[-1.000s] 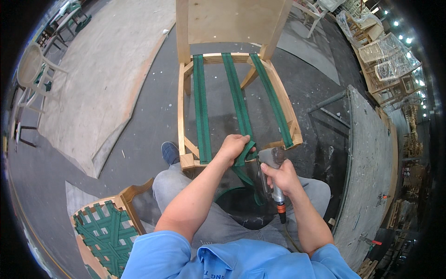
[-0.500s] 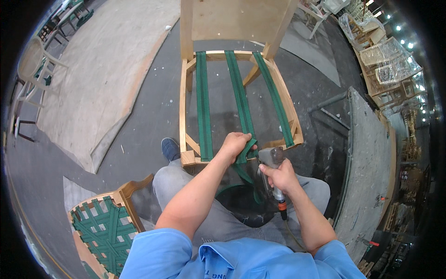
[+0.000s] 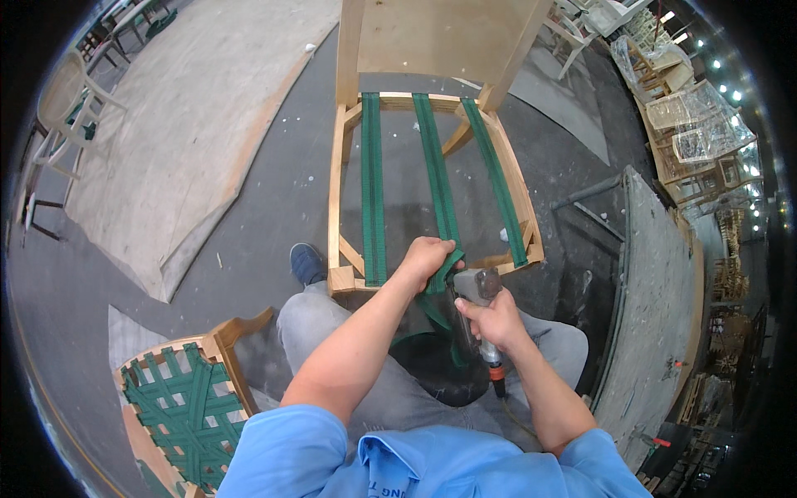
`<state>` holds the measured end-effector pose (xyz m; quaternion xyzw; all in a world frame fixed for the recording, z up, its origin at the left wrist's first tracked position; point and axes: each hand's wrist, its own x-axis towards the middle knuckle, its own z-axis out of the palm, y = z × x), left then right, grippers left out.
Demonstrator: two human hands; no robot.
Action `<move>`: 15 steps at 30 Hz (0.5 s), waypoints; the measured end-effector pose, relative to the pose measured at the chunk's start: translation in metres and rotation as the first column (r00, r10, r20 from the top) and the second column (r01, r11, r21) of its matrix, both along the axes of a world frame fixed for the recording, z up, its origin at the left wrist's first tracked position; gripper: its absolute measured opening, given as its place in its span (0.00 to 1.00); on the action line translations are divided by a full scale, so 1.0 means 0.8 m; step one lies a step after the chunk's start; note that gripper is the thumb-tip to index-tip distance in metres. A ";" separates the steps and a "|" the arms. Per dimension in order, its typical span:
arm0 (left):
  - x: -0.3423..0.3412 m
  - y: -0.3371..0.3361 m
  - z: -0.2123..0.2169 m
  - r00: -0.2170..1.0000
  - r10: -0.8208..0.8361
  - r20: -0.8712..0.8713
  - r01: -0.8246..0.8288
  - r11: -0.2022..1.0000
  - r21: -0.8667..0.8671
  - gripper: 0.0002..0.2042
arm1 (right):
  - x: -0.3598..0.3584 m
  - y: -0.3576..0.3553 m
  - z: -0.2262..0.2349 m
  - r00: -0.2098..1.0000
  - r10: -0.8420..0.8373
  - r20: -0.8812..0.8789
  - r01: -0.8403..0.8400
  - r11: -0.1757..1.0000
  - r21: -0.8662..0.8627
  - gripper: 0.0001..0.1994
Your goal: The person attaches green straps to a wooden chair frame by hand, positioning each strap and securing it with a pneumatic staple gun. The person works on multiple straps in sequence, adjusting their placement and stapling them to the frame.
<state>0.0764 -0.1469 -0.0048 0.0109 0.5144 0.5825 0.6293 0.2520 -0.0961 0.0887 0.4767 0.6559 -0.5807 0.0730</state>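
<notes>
A wooden chair frame (image 3: pixel 334 199) stands in front of me with three green webbing straps running front to back across its open seat. My left hand (image 3: pixel 428 259) pinches the middle webbing strap (image 3: pixel 437 178) at the front rail, where it folds over; its loose tail hangs down between my knees. In my right hand (image 3: pixel 496 319) is a grey pneumatic staple gun (image 3: pixel 476 285), gripped round the handle, with a hose at its lower end. The gun's nose is close to the folded strap beside my left fingers; whether it touches is hidden.
At lower left lies a wooden chair part with woven green webbing (image 3: pixel 187 407). A worn board on metal legs (image 3: pixel 664 315) stands at right. A large pale sheet (image 3: pixel 199 124) covers floor at left. Several plastic-wrapped chairs (image 3: pixel 697 124) are stacked at far right.
The chair frame sits slightly farther right in view. The staple gun has come a little left, closer beside my left hand, which still pinches the strap.
</notes>
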 end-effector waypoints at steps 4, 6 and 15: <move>-0.004 0.000 0.001 0.999 -0.031 0.045 0.032 0.999 -0.002 0.13 | 0.002 0.004 0.008 0.998 -0.004 0.060 0.005 1.000 -0.022 0.14; -0.005 0.001 0.001 0.998 -0.018 0.063 0.018 1.000 -0.003 0.13 | 0.016 0.010 0.017 0.991 -0.126 -0.040 0.122 0.988 -0.095 0.14; 0.034 -0.021 0.046 -0.044 -0.103 -0.994 -0.135 0.986 -0.097 0.15 | 0.175 0.057 0.096 0.626 -0.622 -0.470 0.430 0.778 -0.458 0.23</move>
